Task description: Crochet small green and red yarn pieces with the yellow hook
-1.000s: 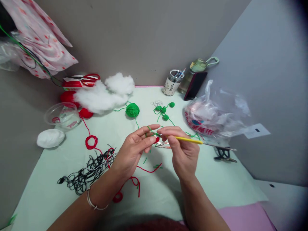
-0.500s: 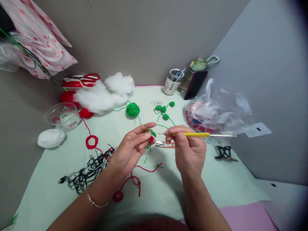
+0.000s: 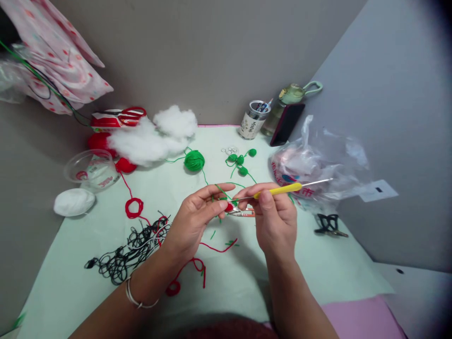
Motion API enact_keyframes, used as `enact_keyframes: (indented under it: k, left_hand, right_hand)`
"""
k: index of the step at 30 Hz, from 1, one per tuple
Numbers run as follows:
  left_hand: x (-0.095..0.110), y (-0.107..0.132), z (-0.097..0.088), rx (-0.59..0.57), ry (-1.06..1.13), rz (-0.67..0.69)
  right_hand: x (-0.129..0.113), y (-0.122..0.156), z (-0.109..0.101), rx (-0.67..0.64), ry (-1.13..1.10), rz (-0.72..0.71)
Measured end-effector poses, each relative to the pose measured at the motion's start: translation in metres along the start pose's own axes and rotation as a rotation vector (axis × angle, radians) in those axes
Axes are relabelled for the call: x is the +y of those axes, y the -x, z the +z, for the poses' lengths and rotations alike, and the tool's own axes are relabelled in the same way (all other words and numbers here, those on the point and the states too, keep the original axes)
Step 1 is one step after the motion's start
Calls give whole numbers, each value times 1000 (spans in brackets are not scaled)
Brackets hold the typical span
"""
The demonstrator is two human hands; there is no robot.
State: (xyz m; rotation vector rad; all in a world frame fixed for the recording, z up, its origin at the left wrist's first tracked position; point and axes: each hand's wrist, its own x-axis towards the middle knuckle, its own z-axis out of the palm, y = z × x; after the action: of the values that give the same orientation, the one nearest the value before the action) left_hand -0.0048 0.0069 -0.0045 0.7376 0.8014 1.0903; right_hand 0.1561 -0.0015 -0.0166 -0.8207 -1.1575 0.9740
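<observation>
I see the yellow hook (image 3: 282, 189) return.
Its tip, clear earlier, now reaches the red-and-green piece (image 3: 229, 207) pinched in the left hand (image 3: 192, 214); the right hand (image 3: 277, 216) grips the hook. Stitching seems resumed.

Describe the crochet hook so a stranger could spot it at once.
Above the pale green tabletop, near the middle, find the right hand. It grips a slim crochet hook with metal showing at both ends. Its yellow handle sets it apart from the orange-and-silver snips below.
</observation>
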Motion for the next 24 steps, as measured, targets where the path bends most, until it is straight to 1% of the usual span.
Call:
enact_keyframes:
  k: [3,6,9,11,12,13,14,16,18,20,22,24]
  left_hand:
    - [-3,1,-2,26,-65,57]
    - [-7,1,-3,55,-138,120]
    - [-11,1,0,149,-222,214]
    - [-13,2,3,206,-238,272]
    - [-14,3,4,211,-210,271]
    - [-14,3,5,192,-156,237]
    - [-13,3,6,153,-83,174]
    - [-11,2,5,61,76,11]
    - [-6,0,2,3,178,-106]
    - [-1,-1,0,0,205,-116]
    - [1,-1,-2,15,171,-63]
    - [0,-1,-1,11,90,-16]
  right_hand:
    - [-3,3,2,11,197,-111]
    - [-2,7,3,-35,394,-304]
    - [2,9,4,-113,574,-511]
    - [8,11,5,-133,735,-617]
    - [10,12,6,-126,807,-660]
    - [12,12,6,-110,861,-692]
    - [14,13,6,-93,890,-710]
    - [14,12,6,-69,852,-703]
    - [10,9,6,-39,704,-603]
    - [5,6,5,14,492,-445]
    - [2,2,6,38,310,-307]
    - [2,0,6,15,253,-252]
